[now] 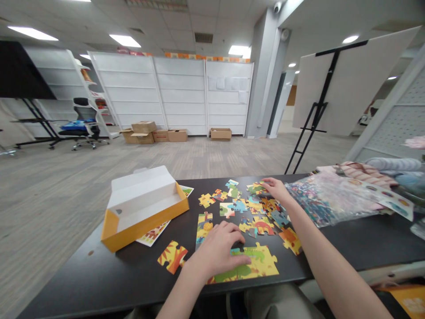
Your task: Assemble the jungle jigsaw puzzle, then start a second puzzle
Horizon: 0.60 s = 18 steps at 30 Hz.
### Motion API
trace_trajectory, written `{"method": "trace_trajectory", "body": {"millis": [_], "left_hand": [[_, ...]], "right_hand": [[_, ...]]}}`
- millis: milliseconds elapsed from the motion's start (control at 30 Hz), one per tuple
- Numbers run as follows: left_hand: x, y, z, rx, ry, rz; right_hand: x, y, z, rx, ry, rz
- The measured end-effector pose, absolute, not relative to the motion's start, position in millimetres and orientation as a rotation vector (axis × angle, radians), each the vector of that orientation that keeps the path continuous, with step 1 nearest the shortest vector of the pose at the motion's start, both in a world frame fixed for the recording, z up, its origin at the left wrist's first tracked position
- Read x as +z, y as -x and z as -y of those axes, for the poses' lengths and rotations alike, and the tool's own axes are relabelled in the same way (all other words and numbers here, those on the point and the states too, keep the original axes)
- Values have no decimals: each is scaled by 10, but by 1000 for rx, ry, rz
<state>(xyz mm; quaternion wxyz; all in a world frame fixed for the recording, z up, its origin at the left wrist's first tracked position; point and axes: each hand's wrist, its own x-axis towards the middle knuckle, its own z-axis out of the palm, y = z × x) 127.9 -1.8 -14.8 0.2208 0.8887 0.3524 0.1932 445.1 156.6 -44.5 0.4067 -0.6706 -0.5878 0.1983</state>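
My left hand point(217, 250) lies on a joined block of yellow-green puzzle pieces point(260, 263) near the front edge of the black table point(83, 279), fingers curled down and pressing on it. My right hand point(275, 188) reaches to the far side and pinches a green puzzle piece point(256, 188). Between the hands lie several loose colourful pieces point(255, 212). A lone orange-yellow piece point(172, 256) sits left of my left hand.
An open yellow-and-white puzzle box point(142, 208) sits at the left over a printed sheet point(153, 233). A clear plastic bag point(325, 197) with printed material lies at the right, beside folded fabric point(361, 170). An easel board point(332, 88) stands beyond the table.
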Motion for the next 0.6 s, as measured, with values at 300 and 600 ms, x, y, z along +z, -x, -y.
{"method": "trace_trajectory", "body": {"millis": [300,600], "left_hand": [[-137,-1294,39,478,-2473,-997],[-186,-1254,33,501,-2479,-979]], "right_hand": [[-564,-4627,-1617,247,1873,1432],[-588,-4681,-1540,-27,2025,1583]]}}
